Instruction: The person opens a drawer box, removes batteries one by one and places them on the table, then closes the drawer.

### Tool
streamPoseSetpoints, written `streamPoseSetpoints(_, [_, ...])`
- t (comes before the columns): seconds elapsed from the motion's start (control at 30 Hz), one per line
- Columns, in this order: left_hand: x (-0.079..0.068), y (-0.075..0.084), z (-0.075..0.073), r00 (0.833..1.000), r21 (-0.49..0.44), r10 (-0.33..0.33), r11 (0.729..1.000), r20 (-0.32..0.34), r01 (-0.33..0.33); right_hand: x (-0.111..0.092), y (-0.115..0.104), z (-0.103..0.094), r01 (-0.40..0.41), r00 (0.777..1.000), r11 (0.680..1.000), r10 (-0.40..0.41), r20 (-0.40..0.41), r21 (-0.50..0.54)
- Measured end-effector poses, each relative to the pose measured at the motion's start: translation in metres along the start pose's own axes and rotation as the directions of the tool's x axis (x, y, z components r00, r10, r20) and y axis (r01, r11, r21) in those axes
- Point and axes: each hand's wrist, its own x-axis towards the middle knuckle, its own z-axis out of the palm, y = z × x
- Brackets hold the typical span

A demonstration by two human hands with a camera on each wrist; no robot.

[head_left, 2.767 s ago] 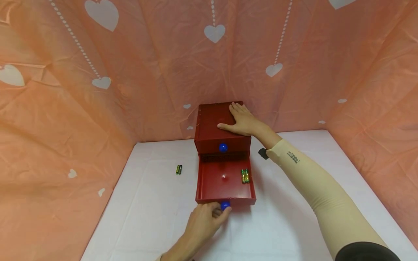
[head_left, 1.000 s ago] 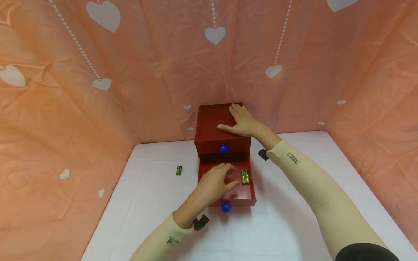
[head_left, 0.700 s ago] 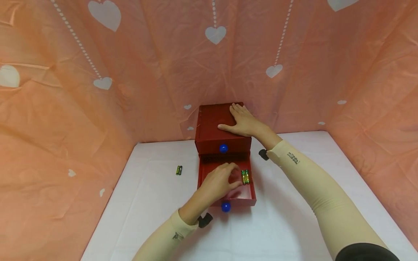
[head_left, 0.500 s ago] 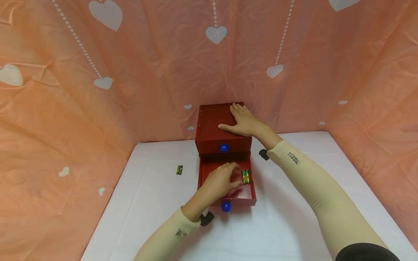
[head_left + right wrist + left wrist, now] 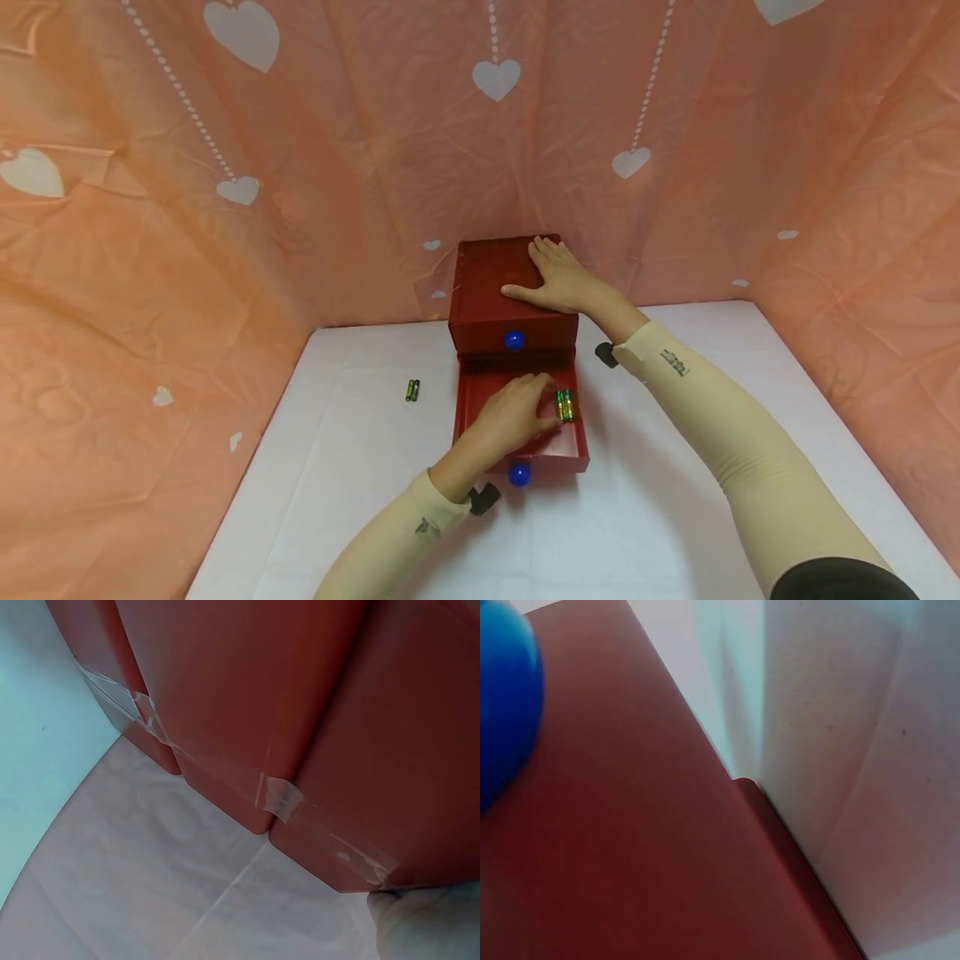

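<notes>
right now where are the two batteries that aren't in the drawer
In the head view, the two batteries lie side by side on the white table, left of the open drawer.

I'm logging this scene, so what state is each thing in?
Upper drawer: closed
Lower drawer: pulled open
Drawer batteries: lying side by side
Table batteries: lying side by side
Left hand: at drawer batteries, grip unclear
Right hand: spread on red cabinet
</notes>
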Motion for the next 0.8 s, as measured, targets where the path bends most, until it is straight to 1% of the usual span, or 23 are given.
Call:
streamPoseSetpoints(0.43, [0.0067, 0.0038, 0.0053, 1.000, 0.118, -0.018, 0.993, -0.001, 0.018, 0.0004, 0.0001, 0.0005, 0.006, 1.000, 1.000, -0.006, -0.003, -0.009])
streamPoseSetpoints(0.8, [0.0069, 0.0048, 0.0056, 0.999, 0.162, -0.032, 0.986, -0.006, 0.032, -0.0007, -0.0002, -0.0008, -0.002, 1.000, 1.000, 0.002, -0.001, -0.004])
